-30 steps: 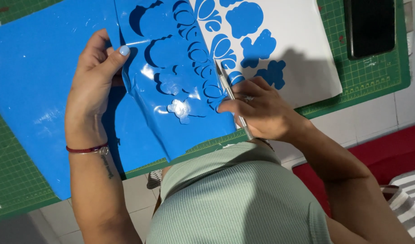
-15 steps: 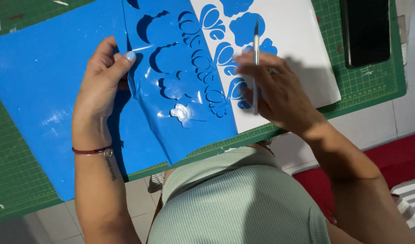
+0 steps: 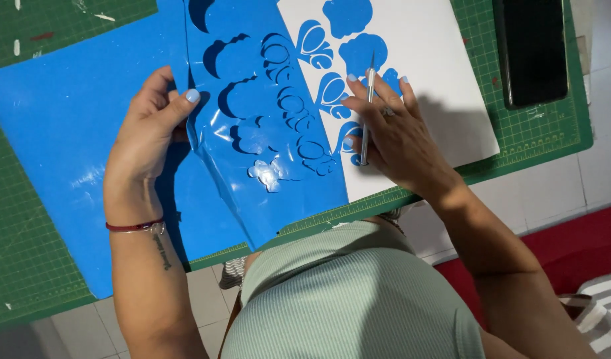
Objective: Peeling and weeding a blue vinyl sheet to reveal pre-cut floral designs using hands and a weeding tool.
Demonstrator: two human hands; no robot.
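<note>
On the white backing sheet [image 3: 438, 80], the right hand [image 3: 392, 133] presses flat with a thin craft knife [image 3: 366, 113] pinched between its fingers while the left hand [image 3: 146, 133] pinches the blue vinyl film [image 3: 265, 159], whose thin cut petals could tear if tugged.

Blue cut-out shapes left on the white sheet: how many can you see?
5: top blue shape, rounded shape below it, striped shape at left, leaf shape lower. One shape shows between right hand fingers; more may be hidden.

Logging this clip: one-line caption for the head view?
Left hand peels blue vinyl sheet off white backing; right hand holds a craft knife.
</note>
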